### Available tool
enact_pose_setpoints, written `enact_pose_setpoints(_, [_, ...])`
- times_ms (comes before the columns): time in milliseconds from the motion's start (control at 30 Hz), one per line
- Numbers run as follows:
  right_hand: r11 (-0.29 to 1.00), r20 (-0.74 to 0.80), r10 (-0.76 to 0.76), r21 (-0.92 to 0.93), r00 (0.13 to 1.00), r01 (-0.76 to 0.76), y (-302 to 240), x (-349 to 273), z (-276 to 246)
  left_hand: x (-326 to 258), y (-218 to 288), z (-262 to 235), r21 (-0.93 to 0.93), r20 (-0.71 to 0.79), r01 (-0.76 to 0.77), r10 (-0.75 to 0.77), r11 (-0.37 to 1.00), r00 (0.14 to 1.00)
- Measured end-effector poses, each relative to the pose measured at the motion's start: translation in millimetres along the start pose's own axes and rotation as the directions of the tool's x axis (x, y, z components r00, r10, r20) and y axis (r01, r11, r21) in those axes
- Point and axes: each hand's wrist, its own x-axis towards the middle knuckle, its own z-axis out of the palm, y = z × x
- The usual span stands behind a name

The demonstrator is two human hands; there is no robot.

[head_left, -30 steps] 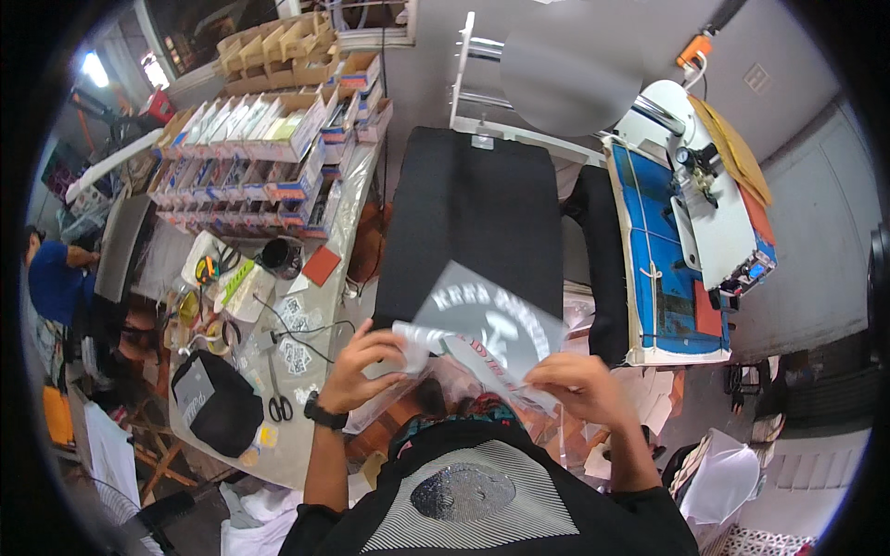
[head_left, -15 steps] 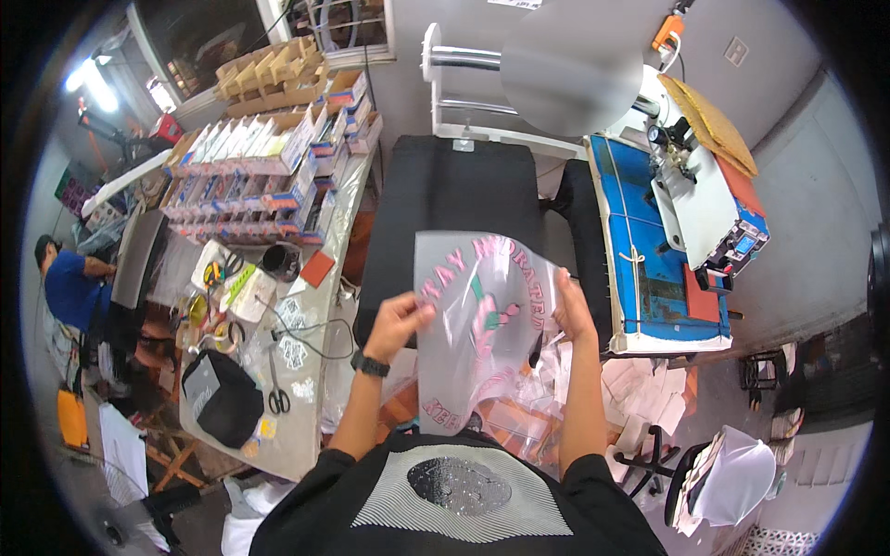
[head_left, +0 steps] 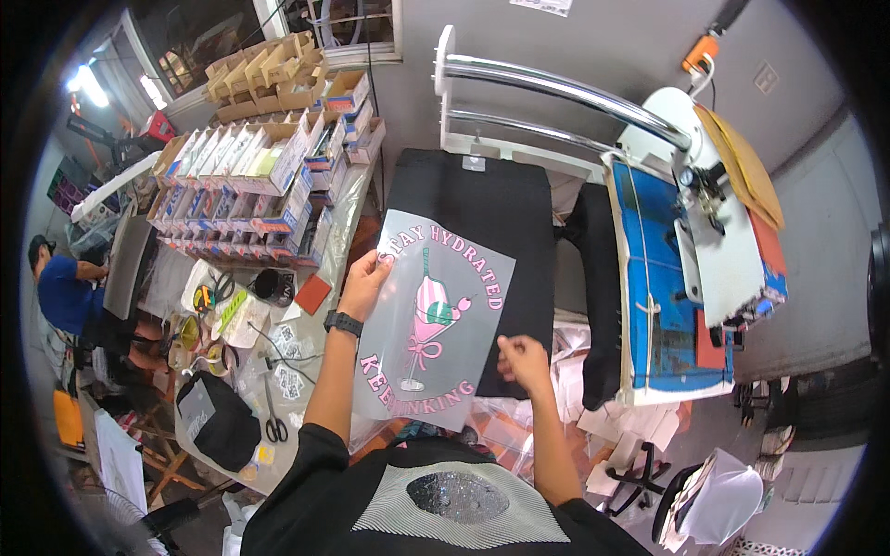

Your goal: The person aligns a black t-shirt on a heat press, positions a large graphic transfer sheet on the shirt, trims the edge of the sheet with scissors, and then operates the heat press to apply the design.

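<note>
Upper left of the frame: stacked cardboard boxes (head_left: 264,69) and rows of small open cartons (head_left: 246,185) filled with flat packets, tilted on shelving. Below them, a cluttered worktable (head_left: 232,435) under clear plastic; on it a dark round cup (head_left: 269,285), a red square card (head_left: 313,294), black-handled scissors (head_left: 274,408) and a black bag (head_left: 218,422).

Far left edge: a person in a blue shirt (head_left: 63,292), seated.

Upper centre: curved chrome bars (head_left: 565,93) against a grey wall.

Right of centre: a white machine head (head_left: 714,241) above a blue padded surface (head_left: 654,278); a tan pad (head_left: 742,167) behind it.

Lower right: scattered white paper sheets (head_left: 621,426) and a white chair (head_left: 723,505).
</note>
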Motion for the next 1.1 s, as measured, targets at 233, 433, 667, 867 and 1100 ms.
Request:
enact_pose_setpoints(233, [0.969,-0.044,-0.005,-0.248,0.999,-0.006,27.3,-20.1,44.0,54.6,-49.6,-15.1,0.049,-0.253,-0.012,0.024,0.999,0.967])
enact_pose_setpoints(433, [0.994,-0.241,-0.036,0.091,0.970,0.060,19.4,-25.7,38.4,52.2,-44.8,-23.0,0.178,-0.255,0.044,0.002,0.983,0.967])
enact_pose_setpoints(667, [0.974,-0.252,0.119,0.216,0.960,-0.064,43.0,-45.2,-0.6,-116.8,-36.1,-23.8,0.149,-0.128,0.354,-0.337,0.923,0.933])
enact_pose_setpoints(867, [0.984,-0.116,0.118,0.146,0.986,-0.101,75.7,-68.9,-7.5,-191.5,-51.1,-10.3,0.188,-0.179,0.408,-0.377,0.893,0.909])
enact_pose_setpoints(1100, [0.987,-0.350,-0.159,-0.063,0.923,0.146,61.5,-11.5,-5.7,-112.3,-41.7,2.8,0.244,-0.283,0.230,-0.157,0.942,0.946])
